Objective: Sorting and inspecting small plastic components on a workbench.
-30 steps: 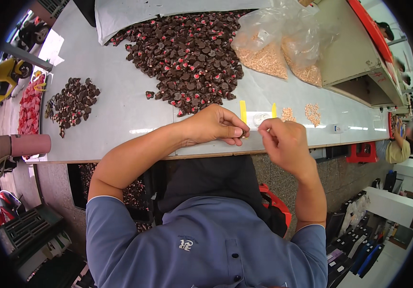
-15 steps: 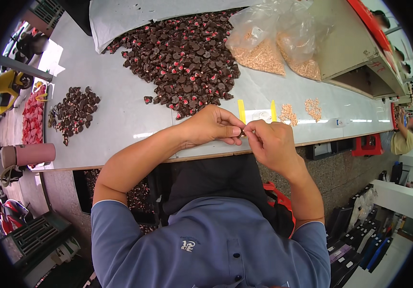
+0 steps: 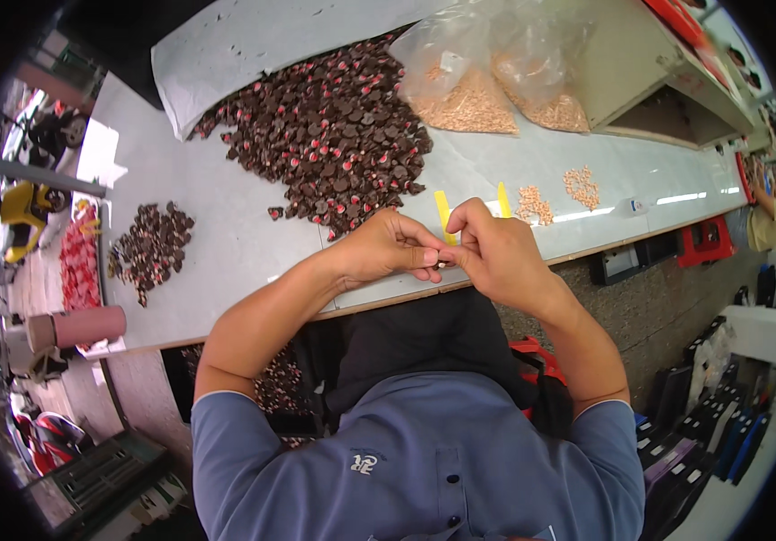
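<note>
Just above the table's front edge, my left hand [image 3: 386,251] and my right hand [image 3: 499,251] meet fingertip to fingertip. Both are closed in a pinch on a small dark part [image 3: 443,264] with a pale tip; the fingers cover most of it. Beyond my left hand spreads a large pile of dark brown plastic parts [image 3: 338,135], many with red and white spots. Two yellow strips [image 3: 445,216] stand out behind my right hand, which hides what lies between them. To their right are two small clusters of beige pieces [image 3: 534,206].
A smaller heap of dark parts [image 3: 158,242] lies left, near a pink bottle [image 3: 89,326]. Clear bags of beige pieces [image 3: 469,106] stand at the back, beside a beige metal box [image 3: 627,77]. A red stool [image 3: 707,242] stands below the table at right.
The whole view has turned and shifted slightly. My pinching fingers have changed their hold, and the part's pale tip now shows. My right hand now covers the white area between the yellow strips.
</note>
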### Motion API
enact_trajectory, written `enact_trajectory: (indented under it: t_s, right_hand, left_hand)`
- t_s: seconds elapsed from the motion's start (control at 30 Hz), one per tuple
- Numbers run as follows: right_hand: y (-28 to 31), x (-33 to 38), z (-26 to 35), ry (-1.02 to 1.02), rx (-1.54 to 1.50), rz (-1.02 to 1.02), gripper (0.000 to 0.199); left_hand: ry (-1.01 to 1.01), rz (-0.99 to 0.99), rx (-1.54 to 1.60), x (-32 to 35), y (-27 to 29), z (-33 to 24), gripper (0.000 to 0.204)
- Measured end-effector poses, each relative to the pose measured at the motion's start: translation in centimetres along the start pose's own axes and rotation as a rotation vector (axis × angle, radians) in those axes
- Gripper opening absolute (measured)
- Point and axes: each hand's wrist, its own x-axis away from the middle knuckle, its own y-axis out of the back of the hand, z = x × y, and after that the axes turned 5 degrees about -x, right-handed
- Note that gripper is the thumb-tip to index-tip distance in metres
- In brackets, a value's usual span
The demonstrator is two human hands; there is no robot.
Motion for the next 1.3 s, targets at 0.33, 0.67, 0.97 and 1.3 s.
enact_trajectory:
  t_s: [0.33, 0.67, 0.97, 1.3]
  right_hand:
    - [1.7, 3.7, -3.2, -0.101, -0.565, -0.619, 0.008]
    - [4.2, 8.2, -7.4, 0.006, -0.246, -0.786, 0.008]
    - [4.0, 7.3, -8.2, 0.017, -0.241, -0.743, 0.009]
    - [3.9, 7.8, -8.1, 0.008, -0.238, -0.736, 0.007]
  left_hand:
    - [-0.045, -0.091, 0.145, 0.8, 0.5, -0.5, 0.026]
    - [-0.52, -1.099, -0.897, 8.4, 4.1, -2.8, 0.039]
    - [-0.24, -1.519, -1.806, 19.0, 13.1, 1.7, 0.037]
    - [-0.119, -1.562, -1.819, 18.4, 15.6, 1.7, 0.021]
